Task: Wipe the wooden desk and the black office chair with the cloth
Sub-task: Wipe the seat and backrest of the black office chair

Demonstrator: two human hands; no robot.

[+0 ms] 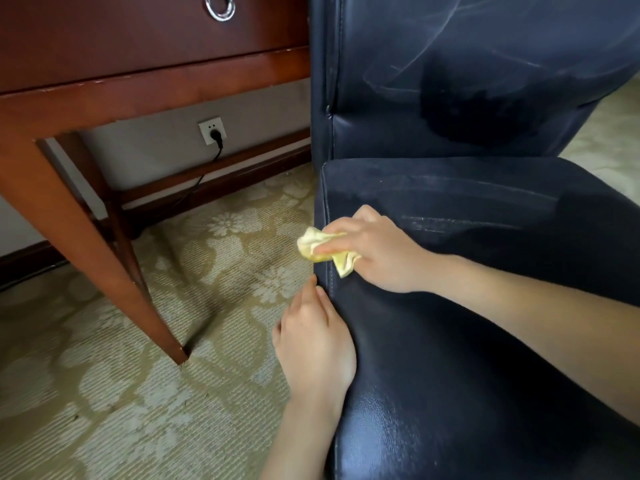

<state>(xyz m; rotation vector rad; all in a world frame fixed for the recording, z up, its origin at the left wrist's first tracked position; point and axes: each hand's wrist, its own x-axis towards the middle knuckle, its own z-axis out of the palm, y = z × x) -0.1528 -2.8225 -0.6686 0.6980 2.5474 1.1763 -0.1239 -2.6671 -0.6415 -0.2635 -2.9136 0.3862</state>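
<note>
The right hand reaches across the seat of the black leather office chair, palm down. Its fingers are curled around a crumpled yellow cloth and press it on the seat's left edge. The cloth is bunched, its longer side lying roughly along that edge, with one end past it. The left hand lies flat against the seat's side, fingers straight, holding nothing, pointing toward the cloth.

I see a pale gold carpet with a floral pattern, a grey wall beyond, and a white socket holding a black plug, its cable hanging down.
</note>
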